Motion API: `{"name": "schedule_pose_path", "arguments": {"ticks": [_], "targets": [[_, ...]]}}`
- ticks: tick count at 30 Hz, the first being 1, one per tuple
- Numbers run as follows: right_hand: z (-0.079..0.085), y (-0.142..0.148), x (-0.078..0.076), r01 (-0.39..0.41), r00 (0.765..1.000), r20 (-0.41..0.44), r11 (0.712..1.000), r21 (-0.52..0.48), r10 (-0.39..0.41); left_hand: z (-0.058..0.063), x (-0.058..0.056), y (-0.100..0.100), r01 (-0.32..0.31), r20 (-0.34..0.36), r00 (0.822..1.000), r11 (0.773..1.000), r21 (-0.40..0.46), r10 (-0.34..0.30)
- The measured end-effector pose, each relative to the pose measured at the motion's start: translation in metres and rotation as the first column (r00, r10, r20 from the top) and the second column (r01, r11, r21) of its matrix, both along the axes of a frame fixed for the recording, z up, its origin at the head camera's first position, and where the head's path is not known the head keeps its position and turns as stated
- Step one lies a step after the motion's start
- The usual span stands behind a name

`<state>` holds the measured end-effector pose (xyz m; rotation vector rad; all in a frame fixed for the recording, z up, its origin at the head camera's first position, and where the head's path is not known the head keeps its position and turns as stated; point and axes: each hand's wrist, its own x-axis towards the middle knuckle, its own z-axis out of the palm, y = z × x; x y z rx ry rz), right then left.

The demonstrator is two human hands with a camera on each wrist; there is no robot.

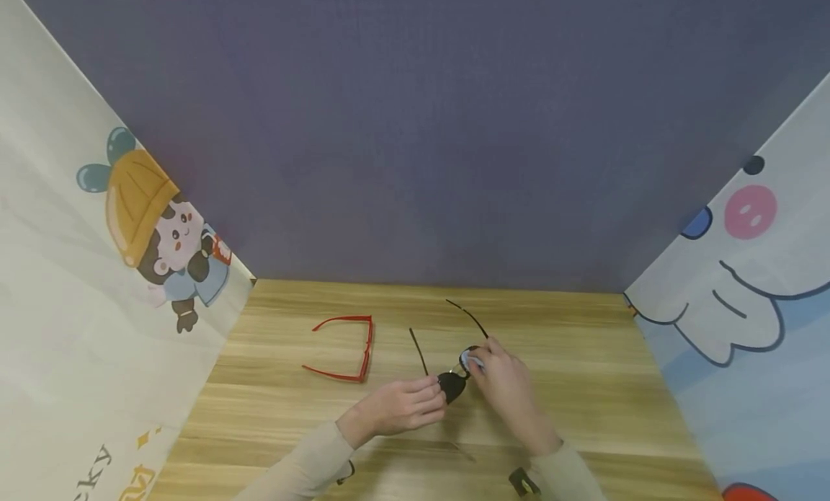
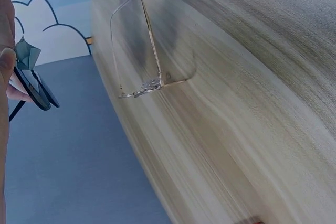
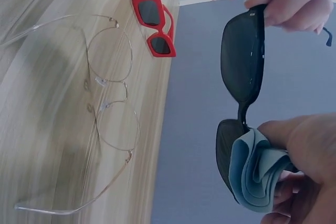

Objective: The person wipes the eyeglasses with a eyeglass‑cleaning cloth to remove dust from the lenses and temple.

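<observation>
A pair of black sunglasses point(image 3: 242, 61) is held above the table with its temples stretching away from me. My left hand point(image 1: 411, 406) pinches the frame at the outer corner of one dark lens. Folded over the other lens is a light blue cloth point(image 3: 254, 174), pinched against it by my right hand point(image 1: 509, 389). The cloth covers much of that lens. At the left edge of the left wrist view, the sunglasses point(image 2: 39, 93) and cloth point(image 2: 27, 53) show only partly.
Red sunglasses point(image 1: 368, 349) lie unfolded on the wooden table point(image 1: 259, 414), left of my hands. Thin-rimmed round glasses point(image 3: 132, 59) stand on the table below my hands. A grey-blue panel point(image 1: 415, 162) rises behind, with printed cloth walls at both sides.
</observation>
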<state>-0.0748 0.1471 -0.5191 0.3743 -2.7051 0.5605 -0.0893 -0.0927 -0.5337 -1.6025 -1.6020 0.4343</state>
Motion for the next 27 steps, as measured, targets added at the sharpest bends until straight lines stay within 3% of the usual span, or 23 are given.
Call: {"name": "schedule_pose_path", "arguments": {"ticks": [8,15,22,27], "targets": [[-0.009,0.016,-0.014,0.032,0.998,-0.061,0.999,0.025,-0.030,0.000,-0.004,0.000,-0.013,0.020,1.000,1.000,-0.017,0.013],[-0.010,0.022,-0.019,0.037,0.998,-0.054,0.999,0.020,-0.035,0.000,-0.008,0.004,0.006,-0.007,1.000,1.000,0.017,-0.006],[-0.009,0.022,-0.019,0.027,0.995,-0.096,1.000,0.004,-0.026,-0.002,-0.005,0.002,-0.065,0.013,0.998,0.997,-0.030,0.065],[-0.013,0.023,-0.021,0.002,0.985,-0.170,1.000,-0.020,-0.005,-0.003,-0.005,0.005,-0.086,0.040,0.995,0.996,-0.015,0.086]]}}
